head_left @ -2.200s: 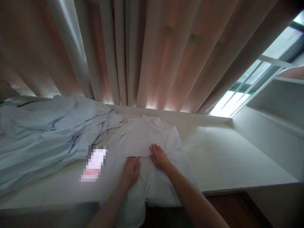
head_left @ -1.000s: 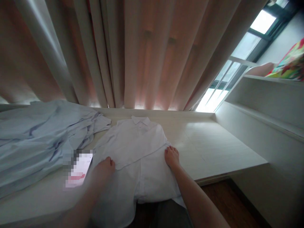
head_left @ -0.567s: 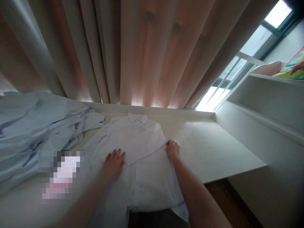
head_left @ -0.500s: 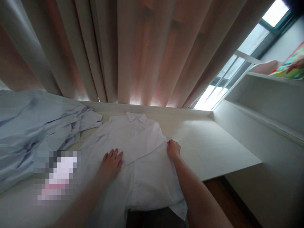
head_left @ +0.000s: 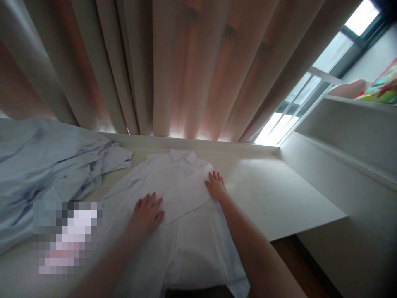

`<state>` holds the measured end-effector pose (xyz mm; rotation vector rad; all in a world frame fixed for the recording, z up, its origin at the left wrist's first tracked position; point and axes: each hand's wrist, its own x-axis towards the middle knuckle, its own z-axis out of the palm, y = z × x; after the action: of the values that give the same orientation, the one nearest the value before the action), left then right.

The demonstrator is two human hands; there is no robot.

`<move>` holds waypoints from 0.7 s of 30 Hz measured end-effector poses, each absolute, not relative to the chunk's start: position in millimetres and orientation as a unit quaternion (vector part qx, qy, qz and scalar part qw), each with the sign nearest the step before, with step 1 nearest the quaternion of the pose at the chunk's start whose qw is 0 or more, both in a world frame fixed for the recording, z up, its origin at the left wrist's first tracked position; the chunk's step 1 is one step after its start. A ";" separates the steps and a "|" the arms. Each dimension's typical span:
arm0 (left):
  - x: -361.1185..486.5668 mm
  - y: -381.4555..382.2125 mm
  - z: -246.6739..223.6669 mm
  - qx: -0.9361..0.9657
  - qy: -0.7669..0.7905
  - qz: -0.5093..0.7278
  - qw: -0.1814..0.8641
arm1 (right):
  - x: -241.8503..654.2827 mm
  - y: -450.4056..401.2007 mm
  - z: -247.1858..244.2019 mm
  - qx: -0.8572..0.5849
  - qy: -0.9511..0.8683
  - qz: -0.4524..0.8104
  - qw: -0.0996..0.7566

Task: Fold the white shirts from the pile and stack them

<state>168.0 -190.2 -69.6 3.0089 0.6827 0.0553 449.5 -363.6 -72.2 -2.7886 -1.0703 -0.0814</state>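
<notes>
A white collared shirt lies front up on the pale tabletop, its collar toward the curtain. One sleeve is folded across the chest from the right side. My left hand rests flat on the shirt's left half, fingers spread, beside the end of the folded sleeve. At the shirt's right edge, near the shoulder fold, my right hand lies with its fingers stretched out on the cloth. The shirt's lower hem hangs over the near edge of the table.
A heap of crumpled light-blue cloth covers the table's left side. Below it is a pixelated patch. Brown curtains hang behind the tabletop. White shelving stands at the right, near a window.
My right hand has gone from a closed grip at the shirt's right edge to lying open slightly farther up and left. My left hand stays on the shirt, its thumb now spread out.
</notes>
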 end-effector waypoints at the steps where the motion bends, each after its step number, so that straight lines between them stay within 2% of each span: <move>1: 171.4 -185.3 -70.8 0.972 0.231 0.020 0.027 | 449.4 -354.4 -75.3 -0.930 -0.362 -0.014 0.065; 6: 184.9 -161.7 -86.9 0.965 0.262 0.007 0.022 | 456.4 -325.2 -95.6 -0.932 -0.358 0.045 0.018; 15: 218.6 -151.3 -101.0 0.956 0.288 0.056 0.014 | 508.5 -295.0 -112.2 -0.922 -0.387 0.009 0.002; 21: 216.6 -155.9 -96.9 0.953 0.298 0.058 0.021 | 508.9 -291.5 -109.8 -0.922 -0.386 0.011 -0.013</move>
<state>216.6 -155.9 -96.9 2.9539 0.9225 0.1813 508.9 -291.5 -109.8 -2.9224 -1.2238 0.0348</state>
